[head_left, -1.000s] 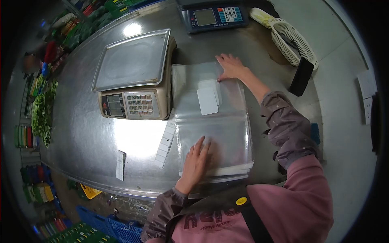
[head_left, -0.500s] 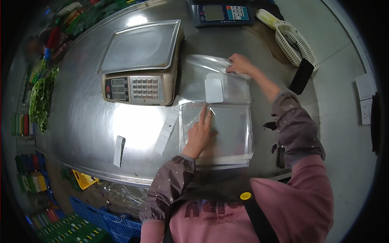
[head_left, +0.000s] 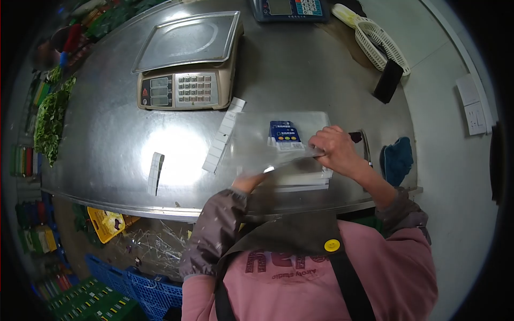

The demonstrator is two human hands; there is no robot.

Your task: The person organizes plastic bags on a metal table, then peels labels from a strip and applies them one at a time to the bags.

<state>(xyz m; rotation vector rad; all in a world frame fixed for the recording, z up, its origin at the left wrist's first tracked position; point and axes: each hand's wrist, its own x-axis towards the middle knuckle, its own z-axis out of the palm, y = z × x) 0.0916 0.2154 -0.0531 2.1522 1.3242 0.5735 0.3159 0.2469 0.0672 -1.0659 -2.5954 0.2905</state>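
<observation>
A clear plastic bag [head_left: 251,139] with a blue printed label [head_left: 284,132] is lifted off a stack of clear bags [head_left: 302,182] at the near side of the metal table. My right hand [head_left: 338,150] has its fingers closed on the bag's right near edge. By the bag's left near corner is my left hand [head_left: 249,183]; its fingers are hidden by the plastic and blurred. Left of the bag lies a strip of white labels [head_left: 220,142], and a shorter white strip [head_left: 156,172] lies farther left.
A weighing scale [head_left: 184,85] stands at the back left, with a blue scale [head_left: 289,9] behind. At the right are a white basket [head_left: 369,40], a black upright object [head_left: 388,80] and a blue cloth [head_left: 397,160]. Leafy greens [head_left: 52,128] lie at the left.
The right hand has come back toward the body with the bag's far edge, folding it over. The bag's blue-printed side now shows. My left hand has moved back from the middle of the stack.
</observation>
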